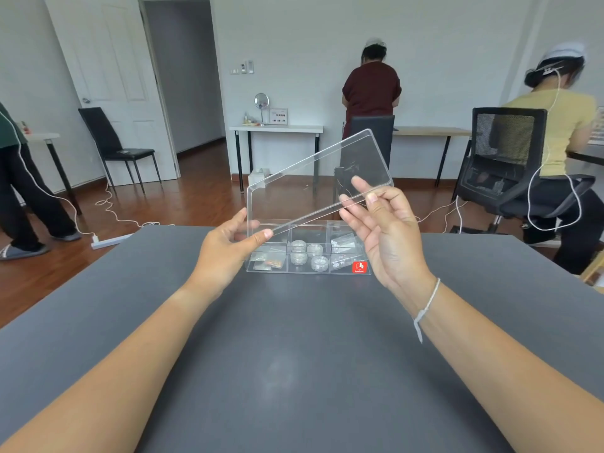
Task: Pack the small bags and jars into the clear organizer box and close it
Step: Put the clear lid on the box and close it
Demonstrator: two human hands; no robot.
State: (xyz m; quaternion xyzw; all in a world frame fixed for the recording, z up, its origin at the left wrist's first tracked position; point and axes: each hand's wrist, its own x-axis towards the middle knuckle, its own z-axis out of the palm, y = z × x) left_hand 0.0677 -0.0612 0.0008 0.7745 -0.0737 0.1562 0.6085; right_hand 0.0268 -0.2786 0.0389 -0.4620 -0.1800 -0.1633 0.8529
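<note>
A clear organizer box [307, 271] stands on the grey table, uncovered, with a red sticker at its front right. Several small clear jars [309, 255] fill its middle compartments. Small bags [268, 263] lie in the left compartment and more small bags [343, 241] in the right one. Above the box I hold its clear lid [313, 184], tilted with the right end higher. My left hand [228, 246] pinches the lid's lower left corner. My right hand [385, 230] grips the lid's near edge on the right.
The grey table [294, 354] stretches toward me under both forearms. Beyond its far edge are a wooden floor, a black office chair [510, 165], other desks, white cables, and three people working or walking.
</note>
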